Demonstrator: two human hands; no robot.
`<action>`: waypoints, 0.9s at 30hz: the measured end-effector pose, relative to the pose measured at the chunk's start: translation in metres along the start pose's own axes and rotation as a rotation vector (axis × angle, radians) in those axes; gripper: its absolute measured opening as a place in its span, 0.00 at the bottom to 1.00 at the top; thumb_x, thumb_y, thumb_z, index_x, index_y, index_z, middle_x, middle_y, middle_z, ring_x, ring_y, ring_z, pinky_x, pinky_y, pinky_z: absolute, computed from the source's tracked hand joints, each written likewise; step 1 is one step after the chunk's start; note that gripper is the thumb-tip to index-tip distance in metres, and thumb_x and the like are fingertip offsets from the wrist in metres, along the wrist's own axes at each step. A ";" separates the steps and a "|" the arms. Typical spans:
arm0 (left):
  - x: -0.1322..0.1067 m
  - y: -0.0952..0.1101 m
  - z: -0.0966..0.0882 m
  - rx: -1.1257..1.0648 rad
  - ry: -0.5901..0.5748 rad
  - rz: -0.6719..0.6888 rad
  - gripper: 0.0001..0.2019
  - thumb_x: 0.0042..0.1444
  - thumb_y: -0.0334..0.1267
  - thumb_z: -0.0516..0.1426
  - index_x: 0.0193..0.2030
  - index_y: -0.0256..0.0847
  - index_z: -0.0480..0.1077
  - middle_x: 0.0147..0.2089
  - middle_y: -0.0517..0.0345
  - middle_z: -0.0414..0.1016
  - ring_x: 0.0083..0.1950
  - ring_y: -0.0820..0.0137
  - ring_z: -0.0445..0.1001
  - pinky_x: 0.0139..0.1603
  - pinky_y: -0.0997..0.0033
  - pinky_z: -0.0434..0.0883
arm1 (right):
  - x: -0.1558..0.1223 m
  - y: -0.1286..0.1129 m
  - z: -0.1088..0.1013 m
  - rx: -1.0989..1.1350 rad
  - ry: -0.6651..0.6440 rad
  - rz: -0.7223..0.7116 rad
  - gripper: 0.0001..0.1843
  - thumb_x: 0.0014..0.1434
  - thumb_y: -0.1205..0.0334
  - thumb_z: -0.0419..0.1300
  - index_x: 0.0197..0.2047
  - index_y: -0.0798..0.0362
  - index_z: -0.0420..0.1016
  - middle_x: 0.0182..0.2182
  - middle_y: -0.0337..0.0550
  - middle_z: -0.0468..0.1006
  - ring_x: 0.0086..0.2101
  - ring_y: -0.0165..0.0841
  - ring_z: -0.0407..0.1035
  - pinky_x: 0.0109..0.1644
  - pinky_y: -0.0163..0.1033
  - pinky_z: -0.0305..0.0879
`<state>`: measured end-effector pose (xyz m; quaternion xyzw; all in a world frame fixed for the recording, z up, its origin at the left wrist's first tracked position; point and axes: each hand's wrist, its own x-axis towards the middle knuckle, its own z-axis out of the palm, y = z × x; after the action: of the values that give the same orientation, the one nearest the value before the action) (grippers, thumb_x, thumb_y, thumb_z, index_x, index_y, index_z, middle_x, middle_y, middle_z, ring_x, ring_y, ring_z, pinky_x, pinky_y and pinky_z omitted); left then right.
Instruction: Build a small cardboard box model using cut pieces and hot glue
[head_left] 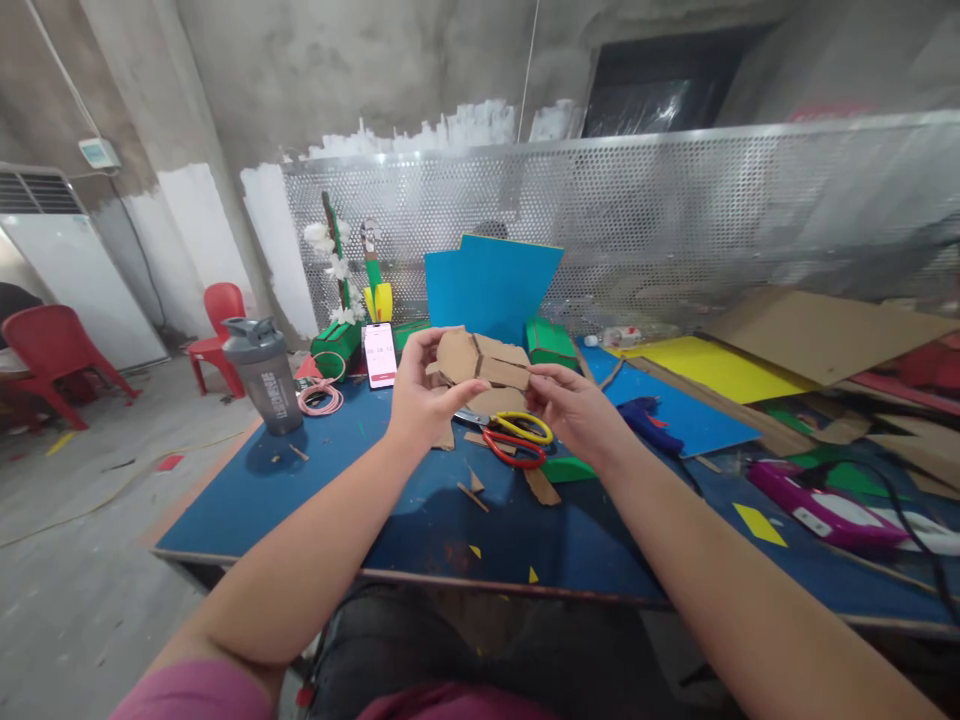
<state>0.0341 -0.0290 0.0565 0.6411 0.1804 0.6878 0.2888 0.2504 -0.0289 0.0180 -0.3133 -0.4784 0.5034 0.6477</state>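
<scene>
Above the blue table, my left hand (pixel 429 385) grips a piece of brown cardboard (pixel 481 361) by its left end, thumb along the lower edge. The piece is cut into a rounded shape and has dark lines or gaps across it. At its right end, the fingers of my right hand (pixel 566 402) pinch the cardboard's edge. Below the hands lie scissors (pixel 517 440) with one yellow and one red handle. Cardboard scraps (pixel 541 487) and a green piece (pixel 568 469) lie close to them.
A grey shaker bottle (pixel 264 375), a phone (pixel 379 355) and a pink coil (pixel 321 397) stand or lie at left. Blue sheets (pixel 491 285) lean behind. To the right are a glue gun (pixel 651 425), a purple power strip (pixel 821 505) and piled cardboard (pixel 825 330).
</scene>
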 end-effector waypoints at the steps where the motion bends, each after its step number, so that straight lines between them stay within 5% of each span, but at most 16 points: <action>1: 0.000 0.000 0.000 0.022 -0.004 0.019 0.40 0.39 0.66 0.76 0.53 0.48 0.71 0.53 0.50 0.78 0.53 0.59 0.79 0.47 0.63 0.78 | 0.000 0.000 0.001 0.000 0.003 0.002 0.24 0.39 0.46 0.85 0.36 0.44 0.84 0.27 0.35 0.81 0.29 0.32 0.73 0.38 0.42 0.73; 12: -0.003 0.006 -0.003 0.223 -0.049 0.175 0.39 0.43 0.68 0.74 0.53 0.46 0.70 0.51 0.50 0.78 0.50 0.61 0.79 0.42 0.65 0.76 | 0.001 -0.002 0.000 0.000 0.015 0.033 0.28 0.37 0.43 0.86 0.36 0.46 0.84 0.30 0.38 0.84 0.31 0.31 0.74 0.41 0.41 0.73; 22: -0.009 0.030 -0.002 0.190 -0.034 0.025 0.34 0.45 0.52 0.77 0.56 0.47 0.73 0.58 0.46 0.77 0.58 0.55 0.77 0.46 0.67 0.76 | -0.001 -0.004 0.007 -0.009 0.018 0.008 0.31 0.35 0.41 0.86 0.36 0.46 0.81 0.28 0.35 0.82 0.29 0.31 0.75 0.39 0.40 0.75; 27: -0.007 0.032 -0.004 0.223 -0.056 0.076 0.30 0.49 0.51 0.75 0.58 0.49 0.77 0.58 0.47 0.77 0.62 0.51 0.75 0.52 0.61 0.77 | -0.001 -0.006 0.005 -0.097 0.028 -0.048 0.34 0.35 0.40 0.86 0.38 0.47 0.77 0.24 0.32 0.79 0.25 0.31 0.73 0.35 0.39 0.73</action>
<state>0.0245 -0.0577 0.0700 0.6945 0.2232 0.6557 0.1946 0.2474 -0.0323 0.0245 -0.3397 -0.5007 0.4594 0.6503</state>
